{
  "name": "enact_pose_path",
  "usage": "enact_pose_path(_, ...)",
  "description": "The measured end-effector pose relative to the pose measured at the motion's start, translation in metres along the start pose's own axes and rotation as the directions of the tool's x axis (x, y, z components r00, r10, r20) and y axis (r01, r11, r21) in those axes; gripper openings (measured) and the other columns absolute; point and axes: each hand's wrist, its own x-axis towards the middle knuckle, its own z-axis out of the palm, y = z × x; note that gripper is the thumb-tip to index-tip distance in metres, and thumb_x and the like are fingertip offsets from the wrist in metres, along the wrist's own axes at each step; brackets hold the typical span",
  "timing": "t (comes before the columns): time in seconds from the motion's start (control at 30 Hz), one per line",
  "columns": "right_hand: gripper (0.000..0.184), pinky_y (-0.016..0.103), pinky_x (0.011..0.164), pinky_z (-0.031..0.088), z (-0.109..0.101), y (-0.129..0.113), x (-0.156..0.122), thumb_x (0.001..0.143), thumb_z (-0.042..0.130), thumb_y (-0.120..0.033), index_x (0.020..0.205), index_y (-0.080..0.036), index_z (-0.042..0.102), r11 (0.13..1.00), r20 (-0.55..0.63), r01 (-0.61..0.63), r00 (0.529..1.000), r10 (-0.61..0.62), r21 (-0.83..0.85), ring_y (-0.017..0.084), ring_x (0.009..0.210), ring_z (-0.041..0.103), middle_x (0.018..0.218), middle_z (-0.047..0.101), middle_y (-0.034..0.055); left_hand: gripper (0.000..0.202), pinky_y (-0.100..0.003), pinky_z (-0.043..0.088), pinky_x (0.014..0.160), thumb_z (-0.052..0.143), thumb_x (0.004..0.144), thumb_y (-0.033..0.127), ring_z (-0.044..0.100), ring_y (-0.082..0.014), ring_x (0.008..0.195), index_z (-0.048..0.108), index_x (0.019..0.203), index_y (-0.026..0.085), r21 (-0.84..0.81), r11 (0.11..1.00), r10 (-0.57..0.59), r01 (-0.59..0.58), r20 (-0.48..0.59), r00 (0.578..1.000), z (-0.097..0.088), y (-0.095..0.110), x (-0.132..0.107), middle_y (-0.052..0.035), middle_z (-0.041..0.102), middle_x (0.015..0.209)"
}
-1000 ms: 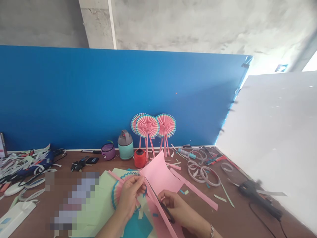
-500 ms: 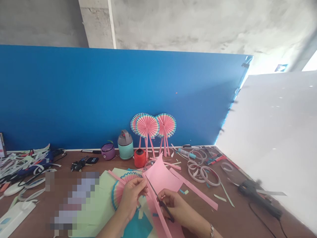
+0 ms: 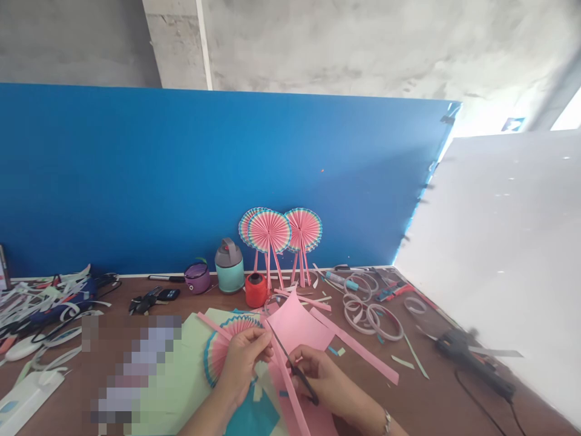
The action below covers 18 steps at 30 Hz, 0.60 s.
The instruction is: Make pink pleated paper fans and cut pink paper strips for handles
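My left hand point(image 3: 247, 357) is closed, pinching the upper end of a narrow pink paper strip point(image 3: 290, 387) between thumb and fingers. My right hand point(image 3: 320, 378) grips dark-handled scissors point(image 3: 306, 384), whose blades slant up and left along the strip toward my left fingertips. Behind the blades, a pink paper sheet point(image 3: 299, 321) rises to a curled corner. Partly hidden by my left hand is a pleated pink paper fan point(image 3: 222, 348) with a blue edge. It lies on light green paper point(image 3: 172, 369), and a teal sheet point(image 3: 254, 415) shows below my left wrist.
Several finished paper fans point(image 3: 270, 231) lean on the blue partition point(image 3: 181, 175). Before it stand a teal flask point(image 3: 230, 269), a red container point(image 3: 256, 292) and a purple pot point(image 3: 198, 278). Tape rolls point(image 3: 385, 321) and a glue gun point(image 3: 472, 357) lie right; tangled strips point(image 3: 54, 303) and a power strip point(image 3: 31, 393) left.
The raised corner of the pink sheet dips slightly. Both hands, the strip and the scissors stay in almost the same place; the view shifts very slightly.
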Motion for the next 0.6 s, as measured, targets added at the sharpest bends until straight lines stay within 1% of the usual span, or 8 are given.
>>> enact_pose_path(0.1, 0.036, 0.017, 0.041, 0.025, -0.002, 0.0, 0.001, 0.061, 0.072, -0.039, 0.079, -0.018, 0.049, 0.999, -0.052, -0.014, 0.999, 0.012, -0.038, 0.003, 0.041, 0.031, 0.051, 0.043, -0.0107, 0.03, -0.019, 0.041, 0.049, 0.076, 0.057, 0.04, 0.052, -0.0091, 0.047, 0.062, 0.055, 0.013, 0.0, 1.0, -0.011, 0.011, 0.054, 0.998, 0.002, -0.003, -0.001, -0.0008, 0.058, 0.05)
enact_pose_path(0.2, 0.034, 0.017, 0.041, 0.028, -0.01, 0.007, 0.007, 0.061, 0.069, -0.036, 0.081, -0.018, 0.05, 0.995, -0.175, -0.041, 0.984, 0.025, -0.088, 0.004, 0.039, 0.033, 0.047, 0.042, -0.0116, 0.03, -0.018, 0.041, 0.049, 0.075, 0.06, 0.04, 0.052, -0.0085, 0.048, 0.06, 0.057, 0.014, -0.013, 1.0, -0.004, 0.005, 0.039, 0.999, 0.001, -0.003, -0.001, 0.0, 0.058, 0.051)
enact_pose_path(0.27, 0.032, 0.017, 0.04, 0.028, -0.018, 0.014, 0.01, 0.062, 0.067, -0.03, 0.086, -0.019, 0.05, 0.983, -0.282, -0.065, 0.959, 0.014, -0.174, 0.005, 0.038, 0.034, 0.043, 0.04, -0.0126, 0.028, -0.017, 0.039, 0.047, 0.073, 0.063, 0.039, 0.052, -0.0085, 0.05, 0.059, 0.06, 0.015, -0.028, 1.0, 0.015, -0.015, 0.007, 1.0, -0.002, -0.002, 0.001, 0.0008, 0.057, 0.052)
enact_pose_path(0.33, 0.025, 0.017, 0.038, 0.026, -0.025, 0.018, 0.012, 0.064, 0.064, -0.024, 0.084, -0.019, 0.05, 0.948, -0.392, -0.145, 0.92, 0.023, -0.284, 0.006, 0.037, 0.035, 0.042, 0.041, -0.012, 0.026, -0.016, 0.035, 0.044, 0.07, 0.066, 0.039, 0.052, -0.0086, 0.051, 0.058, 0.065, 0.016, -0.046, 0.999, 0.023, -0.024, -0.017, 1.0, -0.006, -0.003, 0.003, 0.0016, 0.057, 0.054)
enact_pose_path(0.43, 0.015, 0.017, 0.038, 0.026, -0.035, 0.015, 0.009, 0.069, 0.059, -0.019, 0.079, -0.02, 0.049, 0.849, -0.499, -0.255, 0.867, -0.012, -0.463, 0.007, 0.038, 0.042, 0.045, 0.046, -0.0091, 0.023, -0.015, 0.031, 0.04, 0.066, 0.071, 0.038, 0.05, -0.0074, 0.049, 0.055, 0.071, 0.018, -0.092, 0.996, 0.02, -0.022, -0.023, 1.0, -0.01, -0.003, 0.005, 0.0029, 0.058, 0.056)
enact_pose_path(0.53, 0.012, 0.02, 0.04, 0.029, -0.046, 0.003, 0.003, 0.076, 0.051, -0.018, 0.087, -0.02, 0.046, 0.72, -0.585, -0.411, 0.811, 0.009, -0.558, 0.01, 0.038, 0.05, 0.056, 0.057, -0.0036, 0.022, -0.015, 0.032, 0.042, 0.066, 0.071, 0.035, 0.047, -0.0054, 0.046, 0.053, 0.071, 0.018, -0.152, 0.988, 0.011, -0.014, -0.022, 1.0, -0.011, -0.003, 0.006, 0.0047, 0.056, 0.056)
enact_pose_path(0.57, 0.014, 0.021, 0.042, 0.03, -0.051, -0.001, 0.001, 0.077, 0.05, -0.018, 0.09, -0.02, 0.045, 0.658, -0.629, -0.461, 0.777, -0.024, -0.595, 0.012, 0.042, 0.054, 0.063, 0.06, -0.0006, 0.022, -0.015, 0.033, 0.042, 0.067, 0.07, 0.034, 0.046, -0.005, 0.045, 0.053, 0.071, 0.018, -0.167, 0.986, 0.005, -0.009, -0.027, 1.0, -0.011, -0.002, 0.006, 0.0051, 0.056, 0.056)
enact_pose_path(0.6, 0.017, 0.021, 0.046, 0.032, -0.056, -0.005, -0.001, 0.077, 0.05, -0.017, 0.093, -0.019, 0.045, 0.595, -0.653, -0.487, 0.753, -0.085, -0.639, 0.014, 0.051, 0.059, 0.071, 0.063, 0.0028, 0.022, -0.014, 0.033, 0.042, 0.068, 0.069, 0.034, 0.046, -0.0048, 0.045, 0.053, 0.071, 0.018, -0.179, 0.984, -0.001, -0.005, -0.035, 0.999, -0.01, -0.002, 0.006, 0.0056, 0.055, 0.055)
